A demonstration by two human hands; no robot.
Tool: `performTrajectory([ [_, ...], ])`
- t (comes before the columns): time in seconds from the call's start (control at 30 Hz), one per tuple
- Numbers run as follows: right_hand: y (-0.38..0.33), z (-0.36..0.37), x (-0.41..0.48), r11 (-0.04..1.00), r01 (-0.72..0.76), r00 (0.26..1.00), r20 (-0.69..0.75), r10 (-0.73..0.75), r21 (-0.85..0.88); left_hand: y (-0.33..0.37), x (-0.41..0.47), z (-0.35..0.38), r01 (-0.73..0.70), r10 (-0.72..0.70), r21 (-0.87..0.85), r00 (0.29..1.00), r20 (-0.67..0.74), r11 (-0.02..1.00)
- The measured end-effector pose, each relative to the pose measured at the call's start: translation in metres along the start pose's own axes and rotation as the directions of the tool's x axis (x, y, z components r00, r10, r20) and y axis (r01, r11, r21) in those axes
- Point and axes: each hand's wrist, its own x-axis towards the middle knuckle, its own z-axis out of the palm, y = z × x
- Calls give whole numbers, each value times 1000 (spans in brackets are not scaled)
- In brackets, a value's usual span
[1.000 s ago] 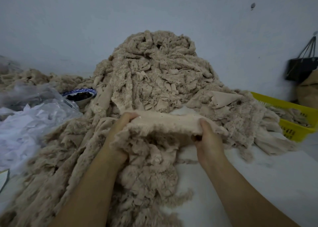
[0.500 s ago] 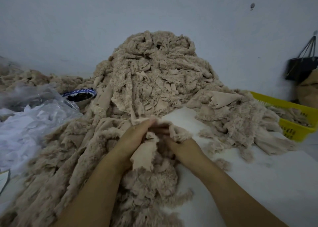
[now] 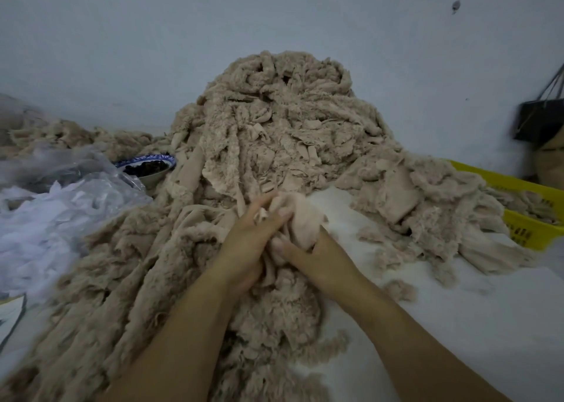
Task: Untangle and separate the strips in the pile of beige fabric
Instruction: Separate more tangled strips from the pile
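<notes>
Bunched strip is gripped by left hand and right hand, fingers curled round it, below beige pile. Yellow basket is loaded with beige scraps; bowl holds dark contents.

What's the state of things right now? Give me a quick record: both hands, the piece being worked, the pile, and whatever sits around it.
left hand: grips the beige strip, close against the right hand
right hand: grips the same strip from below
beige strip: bunched between both hands; whether it is free of the pile cannot be told
pile: tall tangled heap against the wall, behind the hands
yellow basket: far right, some beige fabric inside
bowl: left of the pile, dark contents
plastic bag: far left, white material inside
</notes>
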Motion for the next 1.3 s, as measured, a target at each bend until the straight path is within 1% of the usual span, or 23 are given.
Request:
performTrajectory([
  [0.03,0,-1,1,999,0,996,-85,-3,-37,-1,-1,0,-6,4,46,1000,30,999],
  [0.07,-1,-6,2,998,-63,976,-208,63,7,-2,0,-3,-12,6,116,998,55,993],
  [0.13,-3,-23,7,925,-145,909,-322,264,351,1,0,-8,0,-25,367,998,64,930],
  [0.2,-6,-38,10,798,-87,896,-303,324,596,3,1,-12,16,-55,532,997,56,846],
  [0.23,-8,-42,9,745,-57,899,-290,327,664,4,2,-14,18,-41,517,999,32,856],
  [0.3,-12,-48,8,660,-13,904,-273,328,751,12,5,-17,30,-19,262,999,-44,965],
  [0.37,-13,-51,8,600,21,908,-266,324,800,16,7,-21,-18,23,50,995,-96,999],
  [0.43,-13,-52,9,560,31,914,-250,320,828,14,9,-24,-26,37,150,997,-71,988],
  [0.5,-13,-51,9,527,18,928,-210,307,849,7,6,-23,0,-61,429,990,128,903],
  [0.53,-12,-52,9,508,19,933,-198,300,861,5,2,-22,-13,-153,594,961,230,805],
  [0.6,-12,-56,10,472,44,934,-204,293,881,3,0,-21,-44,-275,801,927,256,597],
  [0.63,-12,-58,10,450,60,933,-210,292,891,2,2,-23,-36,-266,817,936,229,575],
  [0.67,-12,-60,10,424,73,933,-213,291,903,2,3,-24,-11,-212,778,960,185,628],
  [0.73,-9,-64,10,378,94,932,-215,291,921,4,6,-26,36,-84,583,995,56,812],
  [0.83,-5,-65,12,329,123,928,-226,296,936,12,9,-31,80,-71,134,995,-69,988],
  [0.93,-4,-66,14,289,145,922,-235,306,946,24,11,-43,74,-106,-329,991,-78,941],
  [1.0,-3,-66,14,269,164,925,-243,293,949,29,11,-49,61,-109,-474,991,-74,879],
  [1.1,0,-65,14,270,158,930,-235,283,950,30,8,-49,98,-132,-529,991,-27,843],
  [1.17,0,-64,14,335,125,936,-223,274,934,29,8,-46,107,-147,-497,988,-42,861],
  [1.2,-1,-63,14,410,92,938,-218,271,907,29,8,-45,100,-142,-481,988,-52,871],
  [1.23,-2,-61,14,537,46,936,-225,271,842,30,8,-44,90,-131,-470,990,-55,878],
  [1.27,-2,-56,13,731,-37,933,-238,270,682,30,7,-43,82,-117,-464,992,-48,882],
  [1.3,-4,-48,11,908,-152,934,-244,262,391,30,6,-42,73,-104,-462,994,-43,884],
])
